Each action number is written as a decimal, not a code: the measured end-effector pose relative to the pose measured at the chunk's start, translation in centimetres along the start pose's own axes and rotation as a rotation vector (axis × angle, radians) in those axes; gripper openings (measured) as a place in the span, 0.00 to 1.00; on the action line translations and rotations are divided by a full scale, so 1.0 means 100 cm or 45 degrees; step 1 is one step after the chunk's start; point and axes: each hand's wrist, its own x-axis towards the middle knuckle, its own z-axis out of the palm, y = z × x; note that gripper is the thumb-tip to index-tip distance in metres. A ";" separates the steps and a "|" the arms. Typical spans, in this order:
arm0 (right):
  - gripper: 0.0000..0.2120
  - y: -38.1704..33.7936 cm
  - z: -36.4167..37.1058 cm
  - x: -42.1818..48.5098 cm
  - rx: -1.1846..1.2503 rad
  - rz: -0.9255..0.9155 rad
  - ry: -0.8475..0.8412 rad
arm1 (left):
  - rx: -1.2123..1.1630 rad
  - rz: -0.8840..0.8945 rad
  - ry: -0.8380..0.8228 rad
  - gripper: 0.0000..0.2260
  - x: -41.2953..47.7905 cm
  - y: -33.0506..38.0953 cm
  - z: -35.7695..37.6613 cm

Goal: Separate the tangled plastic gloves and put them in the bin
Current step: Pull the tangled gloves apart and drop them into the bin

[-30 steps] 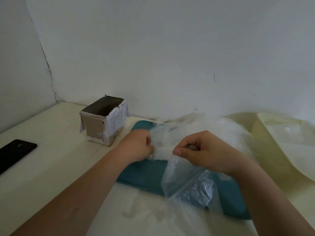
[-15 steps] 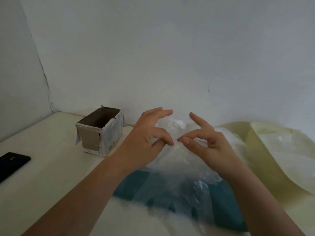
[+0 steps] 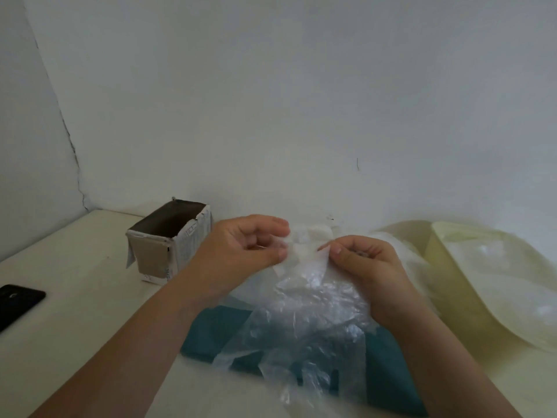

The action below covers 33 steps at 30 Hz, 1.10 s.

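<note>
The left hand and the right hand are raised a little above the tabletop, near its back edge, close to each other but not touching. Each hand pinches the top edge of a thin clear plastic glove between the thumb and the forefinger, and the other fingers are curled in. The top edge of the glove is stretched across the small gap between the two hands. The rest of the glove hangs down, wrinkled, and its loose finger parts reach toward the front edge of the tabletop.

Under the hanging glove lies a flat teal mat, and the plastic covers a part of it. Behind the hands, near the wall, a little heap of more white plastic is visible; how many gloves are in it I cannot tell.

At the right side of the tabletop stands a pale yellow bin, well apart from the left hand and just beside the right one. Some clear plastic lies inside it. Toward the back left corner stands an open cardboard box, just beside the left hand, and its inside is dark. At the left edge of the tabletop lies a black phone, flat, partly cut by the border of the view.
</note>
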 end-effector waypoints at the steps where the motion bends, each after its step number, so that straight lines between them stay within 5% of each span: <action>1: 0.10 0.000 -0.001 0.001 -0.012 -0.012 0.019 | -0.091 -0.084 0.029 0.14 0.001 0.002 -0.004; 6: 0.10 0.000 -0.002 0.001 -0.086 -0.100 0.040 | -0.799 -0.210 0.336 0.19 0.014 0.000 -0.004; 8: 0.09 0.000 0.000 0.000 -0.070 -0.126 0.042 | -0.934 -0.315 0.171 0.19 0.011 -0.008 0.000; 12: 0.08 -0.007 0.006 -0.004 -0.160 -0.201 0.032 | -0.776 -0.449 -0.324 0.22 -0.002 -0.010 0.006; 17: 0.07 -0.029 0.008 -0.016 -0.375 -0.172 0.034 | -0.714 -0.483 -0.143 0.11 -0.002 0.000 0.011; 21: 0.06 -0.059 -0.005 -0.025 -0.541 -0.206 0.157 | -0.546 -0.549 0.015 0.18 0.002 0.008 0.025; 25: 0.07 -0.099 -0.039 -0.037 -0.708 -0.287 0.290 | -0.317 -0.501 0.233 0.08 0.013 0.025 0.048; 33: 0.09 -0.166 -0.132 -0.075 -1.121 -0.222 0.392 | -0.146 -0.374 0.048 0.06 0.023 0.083 0.123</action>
